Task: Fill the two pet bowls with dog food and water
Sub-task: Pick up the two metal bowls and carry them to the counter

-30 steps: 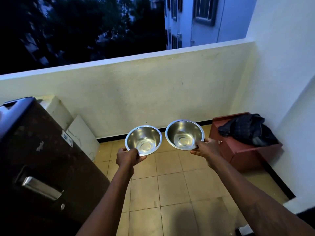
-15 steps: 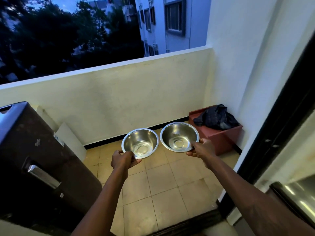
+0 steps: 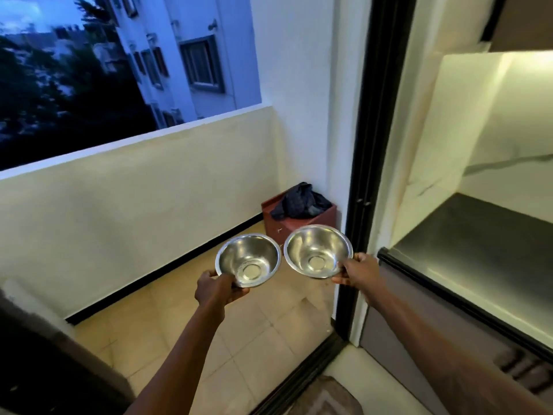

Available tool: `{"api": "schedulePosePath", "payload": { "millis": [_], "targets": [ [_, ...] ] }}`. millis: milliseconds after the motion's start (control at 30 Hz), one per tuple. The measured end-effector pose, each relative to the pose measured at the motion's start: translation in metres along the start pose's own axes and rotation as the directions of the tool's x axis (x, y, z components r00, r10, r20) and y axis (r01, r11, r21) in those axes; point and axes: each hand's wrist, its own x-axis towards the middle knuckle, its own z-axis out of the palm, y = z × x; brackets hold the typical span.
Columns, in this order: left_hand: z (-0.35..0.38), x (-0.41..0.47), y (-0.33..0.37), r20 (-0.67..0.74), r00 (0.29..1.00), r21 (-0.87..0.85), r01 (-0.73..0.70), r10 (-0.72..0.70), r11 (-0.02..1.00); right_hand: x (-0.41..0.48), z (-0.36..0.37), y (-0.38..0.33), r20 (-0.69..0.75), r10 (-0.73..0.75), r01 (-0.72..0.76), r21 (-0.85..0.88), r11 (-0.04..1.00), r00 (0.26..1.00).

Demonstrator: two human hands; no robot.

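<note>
Moved: view swung right; doorway (image 3: 368,175) now centre frame.
Left hand (image 3: 214,290): pinching left bowl (image 3: 248,260).
Right hand (image 3: 357,269): pinching right bowl (image 3: 317,250), nearer the doorway.

Tiled floor (image 3: 245,333) bears 1 red box (image 3: 308,224) in the corner.

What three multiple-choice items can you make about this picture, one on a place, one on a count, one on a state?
1. Where does the dark cloth lie?
A. on the red box
B. on the floor tiles
C. in a bowl

2. How many steel bowls are held?
A. one
B. two
C. three

3. What is in the bowls?
A. water
B. dog food
C. nothing

Answers:
1 A: the dark cloth sits on the red box.
2 B: the left hand holds the left bowl, the right hand holds the right bowl.
3 C: both show bare metal.
</note>
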Motion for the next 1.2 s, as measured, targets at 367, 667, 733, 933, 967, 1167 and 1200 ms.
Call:
{"api": "schedulePosePath", "payload": {
  "millis": [367,667,733,933,967,1167,1200],
  "targets": [
    [0.118,-0.101,-0.015,0.320,0.947,0.122,-0.065,0.023,0.990,-0.061,-0.170,0.010,-0.324,0.012,0.024,0.108,0.994,0.946],
    [0.264,-0.179,-0.044,0.546,0.838,0.189,-0.117,-0.005,0.975,-0.085,-0.335,0.031,-0.514,0.056,0.059,0.205,0.977,0.856],
    [0.297,-0.199,-0.051,0.571,0.821,0.187,-0.114,-0.013,0.976,-0.088,-0.374,0.033,-0.542,0.062,0.074,0.225,0.971,0.838],
    [0.387,-0.258,-0.074,0.662,0.748,0.203,-0.125,-0.042,0.971,-0.086,-0.471,0.044,-0.629,0.086,0.113,0.269,0.956,0.773],
    [0.399,-0.268,-0.078,0.678,0.733,0.200,-0.117,-0.051,0.973,-0.085,-0.482,0.047,-0.636,0.096,0.109,0.276,0.955,0.766],
    [0.478,-0.297,-0.100,0.751,0.649,0.247,-0.100,-0.125,0.964,-0.060,-0.542,0.069,-0.693,0.173,0.095,0.331,0.939,0.700],
    [0.493,-0.297,-0.103,0.756,0.640,0.258,-0.104,-0.134,0.960,-0.053,-0.550,0.072,-0.704,0.184,0.096,0.339,0.936,0.686]
  ]
}}
